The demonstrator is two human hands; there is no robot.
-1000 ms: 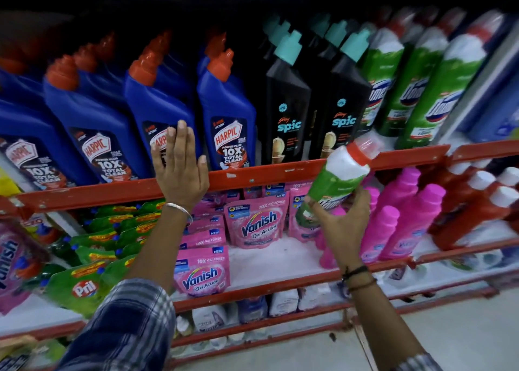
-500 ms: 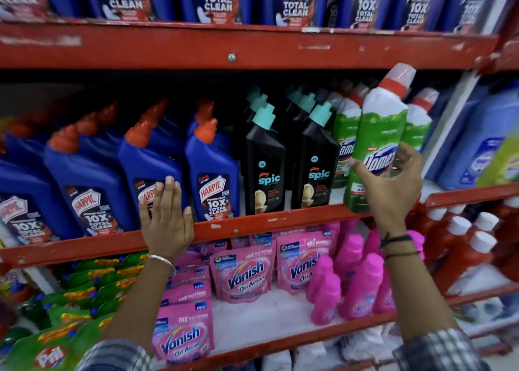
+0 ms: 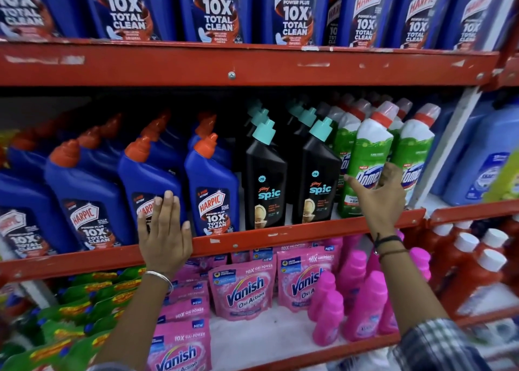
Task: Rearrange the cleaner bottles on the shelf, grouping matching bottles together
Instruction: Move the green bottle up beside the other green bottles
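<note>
A green Domex bottle [image 3: 370, 151] with a white neck and red cap stands upright on the middle shelf [image 3: 280, 233], among other green Domex bottles [image 3: 415, 151]. My right hand [image 3: 379, 202] wraps its lower front, thumb to the left and fingers curled round its right side. Two rows of black Spic bottles [image 3: 265, 174] with teal caps stand just left of it. Further left are rows of blue Harpic bottles [image 3: 213, 179] with orange caps. My left hand [image 3: 164, 238] lies flat, fingers apart, on the shelf's red front rail and against a Harpic bottle.
Large blue Harpic bottles [image 3: 216, 11] fill the shelf above. Below are pink Vanish pouches [image 3: 244, 289], pink bottles [image 3: 365, 309], red bottles [image 3: 474, 266] and green pouches [image 3: 84, 309]. Pale blue jugs [image 3: 488, 157] stand beyond a white upright at the right.
My right hand lifted the green Domex bottle from below the rail up to the middle shelf and set it upright beside the other Domex bottles. The view tilted upward. My left hand stayed put.
</note>
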